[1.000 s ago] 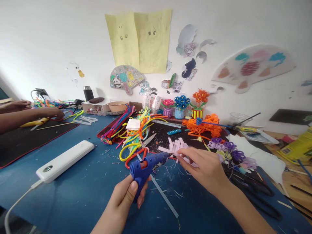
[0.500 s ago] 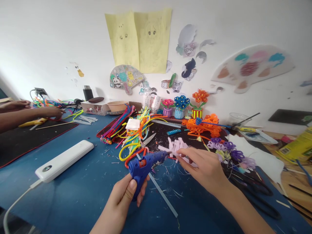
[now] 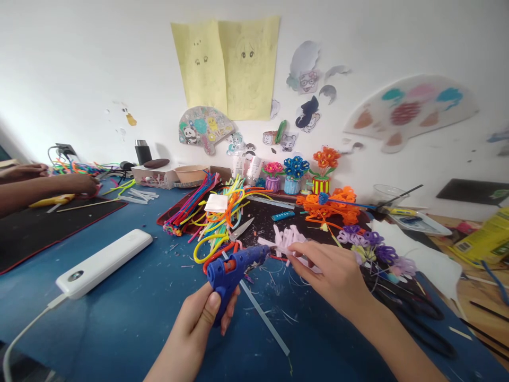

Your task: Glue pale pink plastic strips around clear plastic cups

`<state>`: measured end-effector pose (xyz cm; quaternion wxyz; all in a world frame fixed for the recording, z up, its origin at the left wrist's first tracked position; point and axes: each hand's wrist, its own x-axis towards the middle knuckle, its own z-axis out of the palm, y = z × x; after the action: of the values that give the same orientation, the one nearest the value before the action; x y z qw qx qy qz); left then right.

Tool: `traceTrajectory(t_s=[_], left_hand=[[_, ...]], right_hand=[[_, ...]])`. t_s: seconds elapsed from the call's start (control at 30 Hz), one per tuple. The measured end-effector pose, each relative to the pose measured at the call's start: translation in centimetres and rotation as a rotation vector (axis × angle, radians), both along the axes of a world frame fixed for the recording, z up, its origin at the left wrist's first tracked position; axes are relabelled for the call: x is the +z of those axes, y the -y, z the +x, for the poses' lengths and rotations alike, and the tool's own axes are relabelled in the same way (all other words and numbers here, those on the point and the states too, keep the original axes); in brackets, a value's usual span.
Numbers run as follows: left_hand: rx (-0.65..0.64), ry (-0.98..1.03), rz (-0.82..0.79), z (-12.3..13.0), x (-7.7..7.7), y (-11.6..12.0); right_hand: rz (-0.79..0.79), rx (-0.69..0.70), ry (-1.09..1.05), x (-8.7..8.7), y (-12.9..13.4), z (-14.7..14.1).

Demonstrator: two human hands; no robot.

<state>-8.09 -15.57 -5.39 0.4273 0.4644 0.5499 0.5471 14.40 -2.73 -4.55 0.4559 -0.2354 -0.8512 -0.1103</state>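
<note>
A blue glue gun (image 3: pixel 230 276) is gripped in my left hand (image 3: pixel 202 323), its nozzle pointing up and to the right. My right hand (image 3: pixel 334 276) pinches a pale pink piece made of short fuzzy strips (image 3: pixel 288 240) at its right side. The nozzle tip is close to the left part of that piece; whether they touch I cannot tell. A long translucent glue stick (image 3: pixel 266 321) lies on the blue table below, among thin glue strands.
Scissors (image 3: pixel 242 229) and a bundle of colourful pipe cleaners (image 3: pixel 222 212) lie behind the gun. Purple flowers (image 3: pixel 374 244) are at right, a white power bank (image 3: pixel 105 262) at left. Another person's hands (image 3: pixel 79 185) are at far left.
The glue gun in my left hand has moved slightly left, its nozzle a little back from the pink piece. My right hand is nearly still. The other person's hand at far left has shifted slightly left.
</note>
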Motion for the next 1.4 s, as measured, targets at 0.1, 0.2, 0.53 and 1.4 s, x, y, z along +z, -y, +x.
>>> traceTrajectory(t_s=[0.1,0.2,0.53,1.4], left_hand=[[-0.007,-0.045,-0.008,-0.2,-0.1,0.0],[0.006,-0.073,-0.01,-0.4,-0.1,0.0],[0.021,-0.119,0.028,-0.9,-0.5,-0.1],[0.069,-0.484,0.16,-2.3,0.2,0.0]], right_hand=[[0.005,0.005,-0.005,0.0,0.0,0.0],[0.009,0.004,-0.007,0.1,0.0,0.0],[0.033,-0.01,0.003,0.4,0.1,0.0],[0.072,-0.042,-0.039,0.6,0.2,0.2]])
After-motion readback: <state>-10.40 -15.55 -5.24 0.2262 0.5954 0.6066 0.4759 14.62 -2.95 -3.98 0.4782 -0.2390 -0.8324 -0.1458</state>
